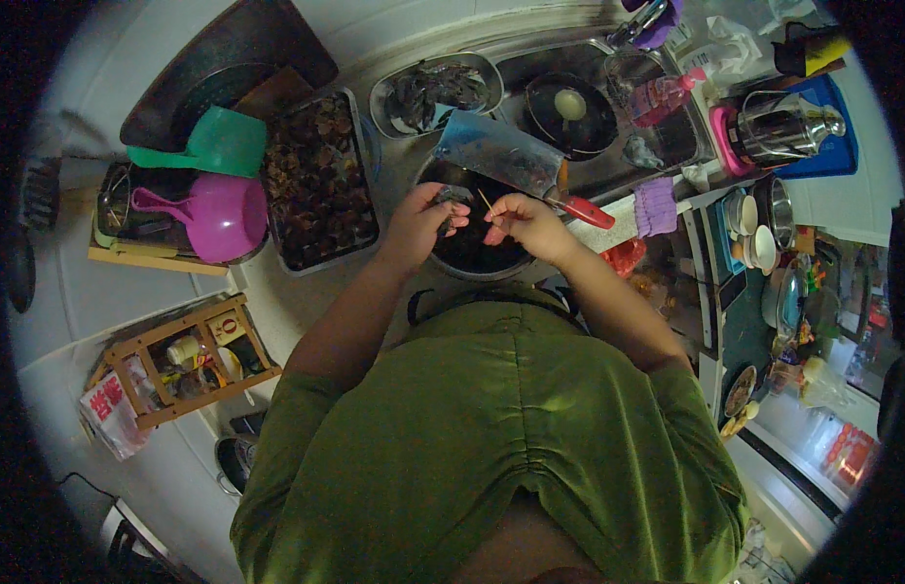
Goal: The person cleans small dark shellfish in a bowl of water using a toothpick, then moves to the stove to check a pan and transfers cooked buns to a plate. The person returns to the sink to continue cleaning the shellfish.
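Note:
Over a round metal basin [482, 271] of dark contents, my left hand [422, 223] holds a small dark, wet piece of food [452, 196]; its exact kind cannot be told. Just right of it, my right hand [527, 225] pinches a thin wooden toothpick [484, 197] that points up and left. A cleaver [500, 155] with a red handle lies across the far rim of the basin. Left of the basin stands a metal tray [378, 233] of brown and dark pieces. Behind it, an oval metal dish [498, 77] holds dark strips.
A metal sink [562, 58] with a dark pan [602, 139] lies at the back right. Green [230, 142] and magenta [230, 219] plastic scoops stand at the left. A pink-capped bottle [660, 98] and a purple cloth [655, 206] are to the right.

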The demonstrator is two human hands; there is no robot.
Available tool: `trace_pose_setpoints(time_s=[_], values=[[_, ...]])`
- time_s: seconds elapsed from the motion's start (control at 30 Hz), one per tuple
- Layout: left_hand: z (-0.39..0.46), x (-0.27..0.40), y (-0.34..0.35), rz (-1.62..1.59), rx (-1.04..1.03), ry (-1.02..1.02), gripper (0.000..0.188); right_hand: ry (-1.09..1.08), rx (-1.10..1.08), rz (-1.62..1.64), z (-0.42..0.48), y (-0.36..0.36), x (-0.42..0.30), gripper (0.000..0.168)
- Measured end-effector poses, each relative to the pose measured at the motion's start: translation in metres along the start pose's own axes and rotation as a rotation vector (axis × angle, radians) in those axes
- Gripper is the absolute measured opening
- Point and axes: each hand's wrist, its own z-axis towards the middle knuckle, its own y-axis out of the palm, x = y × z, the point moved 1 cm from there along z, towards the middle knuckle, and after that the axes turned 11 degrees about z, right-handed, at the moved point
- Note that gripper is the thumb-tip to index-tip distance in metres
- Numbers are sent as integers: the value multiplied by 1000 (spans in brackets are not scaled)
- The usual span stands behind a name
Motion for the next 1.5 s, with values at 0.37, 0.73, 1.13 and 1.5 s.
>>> trace_pose_setpoints(time_s=[0.37, 0.73, 1.13, 1.5], values=[[-4, 10, 4, -281, 29, -129, 27, 26, 108, 7, -2, -4, 9, 20], [30, -26, 26, 1861, 27, 427, 18, -212, 303, -522, -12, -2, 14, 6], [18, 11, 11, 1356, 127, 497, 13, -151, 382, -536, -18, -1, 7, 9], [87, 65, -36, 939, 311, 236, 28, -253, 357, -555, -19, -2, 4, 12]])
